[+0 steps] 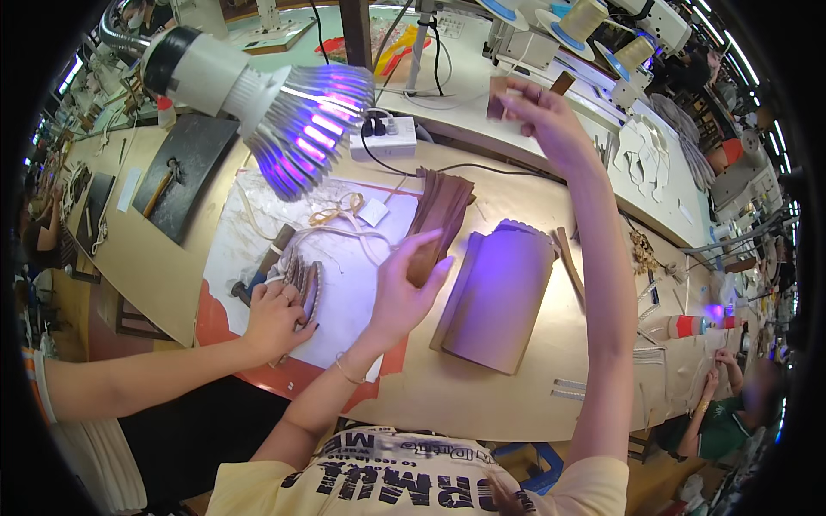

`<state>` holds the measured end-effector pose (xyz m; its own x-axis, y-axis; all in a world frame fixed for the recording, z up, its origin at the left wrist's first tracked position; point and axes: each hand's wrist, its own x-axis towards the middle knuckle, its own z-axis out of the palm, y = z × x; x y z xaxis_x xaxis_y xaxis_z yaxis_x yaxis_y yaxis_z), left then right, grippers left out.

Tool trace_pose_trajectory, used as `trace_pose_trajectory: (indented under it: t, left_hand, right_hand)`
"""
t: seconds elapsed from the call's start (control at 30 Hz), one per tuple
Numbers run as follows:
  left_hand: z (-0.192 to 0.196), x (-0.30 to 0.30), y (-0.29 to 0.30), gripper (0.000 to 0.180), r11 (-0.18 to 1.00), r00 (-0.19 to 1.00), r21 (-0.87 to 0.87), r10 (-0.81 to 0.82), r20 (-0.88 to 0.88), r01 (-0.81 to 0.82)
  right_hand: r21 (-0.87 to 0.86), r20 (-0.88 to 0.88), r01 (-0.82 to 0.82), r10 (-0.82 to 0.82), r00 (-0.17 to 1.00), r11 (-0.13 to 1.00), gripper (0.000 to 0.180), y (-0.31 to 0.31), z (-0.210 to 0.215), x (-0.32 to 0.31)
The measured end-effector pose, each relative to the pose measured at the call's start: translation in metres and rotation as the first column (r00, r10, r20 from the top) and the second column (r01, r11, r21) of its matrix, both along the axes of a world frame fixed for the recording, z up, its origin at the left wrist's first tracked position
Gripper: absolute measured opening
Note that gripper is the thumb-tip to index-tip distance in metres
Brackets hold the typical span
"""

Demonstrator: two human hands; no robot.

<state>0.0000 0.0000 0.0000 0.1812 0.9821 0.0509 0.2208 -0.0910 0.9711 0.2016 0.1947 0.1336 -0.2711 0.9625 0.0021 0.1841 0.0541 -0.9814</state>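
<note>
My right hand (544, 116) is raised at the upper right, its fingers closed on a thin brown strip (496, 97). The strip is slightly blurred and looks like leather. My left hand (406, 288) hovers with fingers apart at the near end of a fanned stack of brown strips (442, 206), and I see nothing in its grasp. Right of that stack lies a thick pile of brown sheets (499, 297) with a scalloped far edge, lit violet.
A finned lamp (301, 120) glowing violet hangs at the upper left. Beside me a co-worker's hand (280, 318) rests on a bundle of brown strips. Behind stand a power strip (383, 142) and thread cones (581, 24). A hammer (162, 185) lies on a black board (194, 193).
</note>
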Motion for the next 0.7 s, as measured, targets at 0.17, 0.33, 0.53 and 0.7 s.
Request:
trace_pose_trajectory:
  t: [0.17,0.33,0.53,0.7]
  left_hand:
    - [0.027,0.047,0.009,0.092,0.991,0.83,-0.077,0.137,0.541,-0.113]
    - [0.041,0.044,-0.019,0.072,0.986,0.897,0.164,-0.102,0.43,0.034]
    - [0.042,0.04,-0.039,0.026,0.992,0.947,0.02,-0.122,0.299,0.121]
    - [0.021,0.031,-0.037,0.029,0.945,0.996,0.319,-0.053,-0.07,0.073]
  right_hand:
    - [-0.017,-0.132,-0.116,0.113,0.985,0.993,0.046,-0.102,0.006,-0.003]
    - [-0.109,-0.257,-0.18,0.147,0.955,0.978,0.04,-0.164,0.009,0.01]
    - [-0.08,-0.331,-0.107,0.075,0.941,0.991,0.034,-0.192,-0.01,0.046]
    - [-0.054,-0.767,-0.042,-0.014,0.641,0.998,0.025,-0.218,-0.054,0.095]
